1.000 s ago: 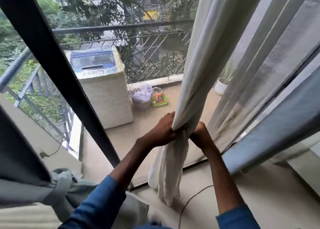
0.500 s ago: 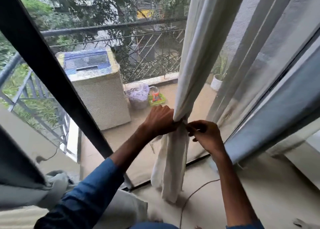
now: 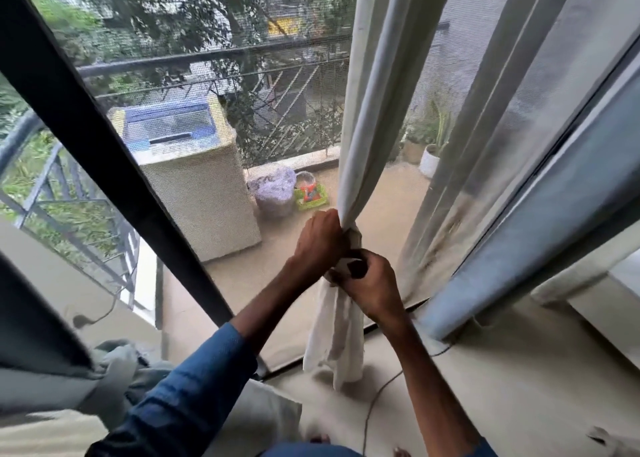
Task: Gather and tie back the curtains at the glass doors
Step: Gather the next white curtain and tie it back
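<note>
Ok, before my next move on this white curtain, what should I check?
1. Left hand grips the gathered white curtain: ok.
2. Right hand grips the bundle just below the left: ok.
3. Folds above the hands drawn into one narrow bundle: ok.
4. Bundle tied off: cannot tell, the hands cover that spot.
5. Sheer curtain kept out of the bundle: ok, it hangs apart on the right.
6. Floor cable free of the hem: ok, it lies beside it.

Head-worn view, tilted down, close above glass door (image 3: 277,145) threshold
</note>
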`<state>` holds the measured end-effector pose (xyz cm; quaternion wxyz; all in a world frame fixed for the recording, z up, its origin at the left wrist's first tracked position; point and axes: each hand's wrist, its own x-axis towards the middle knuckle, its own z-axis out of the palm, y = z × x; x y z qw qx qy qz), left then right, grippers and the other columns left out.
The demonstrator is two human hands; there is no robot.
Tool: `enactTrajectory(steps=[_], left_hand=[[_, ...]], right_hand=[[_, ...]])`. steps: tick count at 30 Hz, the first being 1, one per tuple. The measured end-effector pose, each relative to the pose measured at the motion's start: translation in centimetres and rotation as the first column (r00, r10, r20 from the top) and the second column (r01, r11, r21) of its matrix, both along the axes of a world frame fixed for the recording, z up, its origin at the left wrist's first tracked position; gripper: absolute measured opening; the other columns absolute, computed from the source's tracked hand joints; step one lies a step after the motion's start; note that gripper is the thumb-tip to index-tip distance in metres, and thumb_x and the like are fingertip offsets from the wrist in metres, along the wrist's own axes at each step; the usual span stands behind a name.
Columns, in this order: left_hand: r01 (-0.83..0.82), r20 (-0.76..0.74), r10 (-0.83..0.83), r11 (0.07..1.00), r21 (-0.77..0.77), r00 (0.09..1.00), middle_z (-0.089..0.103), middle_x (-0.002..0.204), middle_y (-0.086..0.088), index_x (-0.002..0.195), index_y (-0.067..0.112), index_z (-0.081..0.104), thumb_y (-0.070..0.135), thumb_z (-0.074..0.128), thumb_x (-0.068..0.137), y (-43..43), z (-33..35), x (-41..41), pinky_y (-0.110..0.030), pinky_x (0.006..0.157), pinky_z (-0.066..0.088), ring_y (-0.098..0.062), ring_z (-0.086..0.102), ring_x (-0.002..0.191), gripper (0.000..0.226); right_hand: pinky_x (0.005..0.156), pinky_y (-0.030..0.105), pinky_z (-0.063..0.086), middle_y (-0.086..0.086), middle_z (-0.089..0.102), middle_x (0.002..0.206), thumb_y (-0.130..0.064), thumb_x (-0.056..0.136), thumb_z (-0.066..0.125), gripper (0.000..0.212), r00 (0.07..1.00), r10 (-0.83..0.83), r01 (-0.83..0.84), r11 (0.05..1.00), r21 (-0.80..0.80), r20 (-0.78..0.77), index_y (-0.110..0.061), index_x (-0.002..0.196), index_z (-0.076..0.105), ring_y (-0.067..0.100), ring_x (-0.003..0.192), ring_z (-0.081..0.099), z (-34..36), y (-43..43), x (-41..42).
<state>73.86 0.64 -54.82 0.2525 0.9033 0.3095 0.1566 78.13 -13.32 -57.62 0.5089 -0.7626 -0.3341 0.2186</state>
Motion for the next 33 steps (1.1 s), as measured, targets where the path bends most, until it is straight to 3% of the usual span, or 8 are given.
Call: enactTrajectory(steps=[4,7,11,14,19,22,27,33], left_hand=[[-0.033,0.052,0.038,0.994,-0.102,0.998,0.060,0.069,-0.007,0.067,0.020,0.046,0.023,0.055,0.077,-0.4,0.9,-0.6,-0.036,0.049,0.047,-0.031,0.063,0.061,0.014],[-0.033,-0.015,0.032,0.998,-0.056,0.999,0.058,0.070,-0.005,0.071,0.019,0.048,0.040,0.050,0.072,-0.1,0.6,-0.7,-0.032,0.050,0.039,-0.031,0.061,0.063,0.021],[-0.010,-0.135,0.023,0.996,0.094,0.991,0.057,0.075,-0.001,0.085,0.016,0.053,0.061,0.050,0.072,0.4,0.5,-1.3,-0.033,0.056,0.041,-0.028,0.057,0.067,0.047],[0.040,-0.110,-0.024,0.989,0.141,0.994,0.060,0.088,-0.007,0.091,0.011,0.058,0.041,0.059,0.082,1.2,0.5,-1.9,-0.038,0.068,0.049,-0.030,0.058,0.079,0.031],[0.110,0.079,-0.098,0.981,-0.161,0.992,0.065,0.097,-0.012,0.103,-0.001,0.067,0.021,0.054,0.093,2.4,-0.3,-2.9,-0.028,0.066,0.041,-0.025,0.059,0.085,0.027],[0.237,0.142,-0.202,0.923,-0.302,0.969,0.072,0.106,-0.006,0.108,0.005,0.071,0.027,0.053,0.093,2.6,-0.9,-3.5,-0.029,0.080,0.053,-0.017,0.066,0.097,0.032],[0.350,0.193,-0.297,0.858,-0.376,0.935,0.070,0.111,-0.011,0.111,0.006,0.069,0.024,0.060,0.090,1.7,-1.1,-4.1,-0.051,0.093,0.052,-0.028,0.065,0.108,0.029],[0.432,0.211,-0.377,0.795,-0.425,0.902,0.067,0.118,-0.014,0.117,-0.002,0.064,0.030,0.056,0.094,1.0,0.3,-4.6,-0.043,0.098,0.049,-0.016,0.061,0.106,0.040]], right_hand=[[0.070,0.019,0.044,0.003,0.076,0.098,-0.023,0.082,0.079,0.037,0.967,-0.022,0.008,0.999,0.054,0.254,-0.012,0.114,0.065,0.018,0.087,0.068,0.2,0.2,-1.0],[0.070,0.029,0.045,0.009,0.075,0.097,-0.022,0.085,0.070,0.028,0.927,0.005,-0.034,0.997,0.070,0.376,-0.010,0.110,0.064,0.030,0.091,0.068,-0.1,0.2,-0.9],[0.078,0.038,0.055,0.006,0.075,0.102,-0.030,0.086,0.067,0.035,0.919,0.101,-0.106,0.994,-0.008,0.382,-0.014,0.117,0.063,0.028,0.095,0.070,-0.3,-0.4,0.0],[0.078,0.038,0.055,-0.005,0.076,0.095,-0.030,0.090,0.060,0.024,0.939,0.116,-0.126,0.992,0.011,0.323,-0.021,0.111,0.067,0.018,0.091,0.071,-0.1,-1.0,0.8],[0.062,0.024,0.046,-0.024,0.068,0.071,-0.022,0.099,0.062,0.021,0.931,0.069,-0.075,0.997,0.002,0.359,-0.023,0.082,0.074,-0.007,0.068,0.064,-0.4,-1.8,3.1],[0.061,0.033,0.054,-0.029,0.066,0.070,-0.013,0.097,0.063,0.020,0.944,0.050,-0.055,0.998,0.007,0.325,-0.023,0.085,0.076,-0.002,0.067,0.064,-0.6,-2.2,4.4],[0.068,0.033,0.052,-0.018,0.073,0.077,-0.021,0.098,0.064,0.017,0.969,-0.058,0.047,0.998,0.050,0.239,-0.025,0.088,0.078,0.001,0.076,0.067,-0.7,-3.0,6.1],[0.083,0.024,0.053,-0.013,0.076,0.091,-0.015,0.093,0.070,0.011,0.946,-0.127,0.114,0.992,0.060,0.300,-0.017,0.093,0.081,0.000,0.090,0.069,-0.8,-2.5,7.1]])
